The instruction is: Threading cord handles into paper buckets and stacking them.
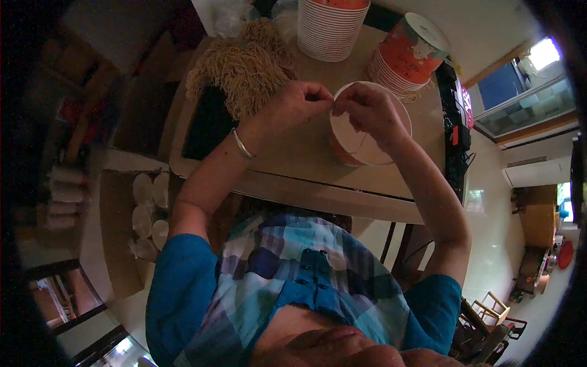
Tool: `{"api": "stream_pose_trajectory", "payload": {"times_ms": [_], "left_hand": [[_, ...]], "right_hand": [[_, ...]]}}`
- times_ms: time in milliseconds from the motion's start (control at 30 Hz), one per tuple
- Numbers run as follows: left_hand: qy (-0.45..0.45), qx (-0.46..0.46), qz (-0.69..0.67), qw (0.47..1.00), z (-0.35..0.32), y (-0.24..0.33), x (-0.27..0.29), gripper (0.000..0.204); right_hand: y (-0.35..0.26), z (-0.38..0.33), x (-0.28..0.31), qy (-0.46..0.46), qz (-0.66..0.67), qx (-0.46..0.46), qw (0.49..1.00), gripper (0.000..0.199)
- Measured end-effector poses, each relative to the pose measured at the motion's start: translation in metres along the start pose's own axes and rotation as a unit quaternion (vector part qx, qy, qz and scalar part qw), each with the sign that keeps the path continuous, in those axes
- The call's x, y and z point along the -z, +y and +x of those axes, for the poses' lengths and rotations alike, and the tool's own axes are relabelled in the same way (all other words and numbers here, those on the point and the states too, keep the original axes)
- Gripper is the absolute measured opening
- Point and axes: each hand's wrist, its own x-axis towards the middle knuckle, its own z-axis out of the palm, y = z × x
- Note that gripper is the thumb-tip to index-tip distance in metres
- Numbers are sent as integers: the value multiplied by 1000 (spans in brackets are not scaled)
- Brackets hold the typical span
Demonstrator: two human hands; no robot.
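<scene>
On your beige desk point(306, 177) lies a heap of tan dried noodles point(244, 67), beside stacked orange paper bowls point(330, 27). Your left hand point(293, 104) and right hand point(370, 113) pinch fingers closed over the empty white-lined orange paper bowl point(367, 144).

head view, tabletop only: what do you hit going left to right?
Black tray → pile of tan noodles → left hand → right hand over the paper cup → tilted stack of orange cups.
</scene>
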Motion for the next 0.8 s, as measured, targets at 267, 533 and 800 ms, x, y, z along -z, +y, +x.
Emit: {"api": "stream_pose_trajectory", "payload": {"times_ms": [267,533,800], "left_hand": [[-1,-47,-32,998,-1,-3,-2,19],[-12,-103,-76,992,-3,-9,-5,18],[12,-80,-7,997,-5,-4,-5,13]], "right_hand": [[-5,1,1,18,-54,6,998,10],[-19,-3,-6,30,-96,10,995,8],[-15,-1,-6,36,-91,22,995,7]]}}
